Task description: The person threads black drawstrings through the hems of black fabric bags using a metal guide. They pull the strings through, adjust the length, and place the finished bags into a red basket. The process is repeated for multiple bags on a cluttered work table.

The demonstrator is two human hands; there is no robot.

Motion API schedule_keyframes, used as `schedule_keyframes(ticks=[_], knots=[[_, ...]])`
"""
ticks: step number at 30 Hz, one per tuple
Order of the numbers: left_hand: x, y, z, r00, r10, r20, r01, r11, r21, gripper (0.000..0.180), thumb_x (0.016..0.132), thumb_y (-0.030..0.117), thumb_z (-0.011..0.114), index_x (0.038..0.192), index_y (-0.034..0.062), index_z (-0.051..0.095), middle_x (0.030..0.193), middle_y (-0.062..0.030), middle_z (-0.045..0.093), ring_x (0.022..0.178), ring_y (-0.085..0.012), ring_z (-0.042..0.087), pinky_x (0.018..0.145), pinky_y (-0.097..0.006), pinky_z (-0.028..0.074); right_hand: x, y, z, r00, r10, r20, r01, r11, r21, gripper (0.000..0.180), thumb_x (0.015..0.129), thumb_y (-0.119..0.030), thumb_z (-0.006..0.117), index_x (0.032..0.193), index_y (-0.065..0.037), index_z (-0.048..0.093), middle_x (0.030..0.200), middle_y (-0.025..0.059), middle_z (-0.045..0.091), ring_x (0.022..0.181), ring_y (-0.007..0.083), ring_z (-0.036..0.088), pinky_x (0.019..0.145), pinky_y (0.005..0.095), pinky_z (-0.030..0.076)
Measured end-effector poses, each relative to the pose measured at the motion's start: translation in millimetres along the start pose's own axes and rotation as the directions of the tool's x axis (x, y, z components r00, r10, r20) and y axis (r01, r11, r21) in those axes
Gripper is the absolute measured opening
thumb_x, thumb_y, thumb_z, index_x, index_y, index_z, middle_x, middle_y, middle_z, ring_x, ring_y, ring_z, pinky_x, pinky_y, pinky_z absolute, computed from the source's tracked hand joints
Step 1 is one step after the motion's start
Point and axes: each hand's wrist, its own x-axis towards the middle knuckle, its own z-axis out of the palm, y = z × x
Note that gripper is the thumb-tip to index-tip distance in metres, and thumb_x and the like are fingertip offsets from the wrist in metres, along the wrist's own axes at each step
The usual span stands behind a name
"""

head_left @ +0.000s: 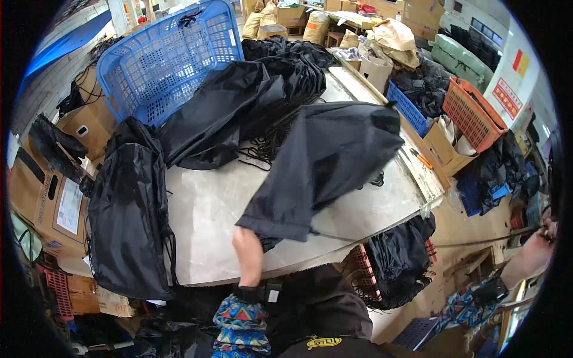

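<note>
A black fabric drawstring bag (334,161) is spread at a slant over the pale tabletop (203,221). My left hand (246,250) is closed on its near hemmed corner, the fingers partly hidden by the cloth. From that hem a thin black cord (465,244) runs taut to the far right. There my right hand (537,241), arm stretched out, is closed on the cord's end near the picture's rim. Behind the bag lies a heap of black bags (221,119) with loose cords (262,149). A stack of folded black bags (128,221) hangs over the table's left edge.
A blue plastic basket (173,65) leans at the table's back left. An orange-handled tool (422,159) lies at the right edge. Below it stands a red basket (364,271) of black bags. Cartons (45,209) flank the left side; an orange crate (471,113) stands right.
</note>
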Motion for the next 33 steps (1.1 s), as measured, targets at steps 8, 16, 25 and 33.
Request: schedule_keyframes(ticks=[8, 16, 25, 33], knots=[[-45, 37, 19, 0.539, -0.089, 0.837, 0.836, 0.177, -0.520, 0.039, 0.100, 0.036, 0.036, 0.123, 0.0071, 0.049, 0.120, -0.0074, 0.058, 0.104, -0.0221, 0.060, 0.090, -0.038, 0.048, -138, -72, 132, 0.798, 0.354, 0.488, -0.338, 0.933, -0.123, 0.029, 0.101, -0.014, 0.039, 0.121, -0.001, 0.054, 0.068, -0.0040, 0.042, 0.056, 0.0035, 0.039, 0.052, 0.0180, 0.033], [-33, 50, 17, 0.676, -0.101, 0.730, 0.665, 0.510, -0.545, 0.020, 0.096, 0.021, 0.050, 0.112, 0.0088, 0.051, 0.118, -0.0083, 0.058, 0.102, -0.0191, 0.059, 0.087, -0.033, 0.048, -164, -87, 146, 0.605, 0.518, 0.605, -0.484, 0.842, -0.236, 0.021, 0.099, -0.014, 0.043, 0.106, -0.006, 0.062, 0.071, -0.0052, 0.049, 0.059, 0.0017, 0.044, 0.050, 0.0169, 0.033], [30, 83, 69, 0.922, 0.336, 0.193, -0.292, 0.929, -0.226, 0.021, 0.088, 0.012, 0.058, 0.102, -0.0004, 0.066, 0.102, -0.0099, 0.066, 0.088, -0.0208, 0.058, 0.084, -0.025, 0.041, -64, -8, 31, 0.775, 0.521, 0.358, -0.587, 0.385, 0.712, 0.032, 0.100, -0.021, 0.044, 0.123, 0.002, 0.045, 0.065, -0.0043, 0.022, 0.050, 0.0035, 0.019, 0.042, 0.0196, 0.022], [62, 54, -1, 0.119, 0.704, 0.701, -0.983, -0.018, 0.185, 0.038, 0.085, 0.022, 0.062, 0.116, 0.0011, 0.056, 0.114, -0.0152, 0.060, 0.112, -0.0302, 0.053, 0.098, -0.043, 0.039, -61, 57, -73, 0.744, 0.451, -0.493, -0.513, 0.858, 0.010, 0.033, 0.095, -0.032, 0.051, 0.114, -0.005, 0.056, 0.098, 0.0063, 0.062, 0.056, 0.0041, 0.041, 0.047, 0.0194, 0.031]])
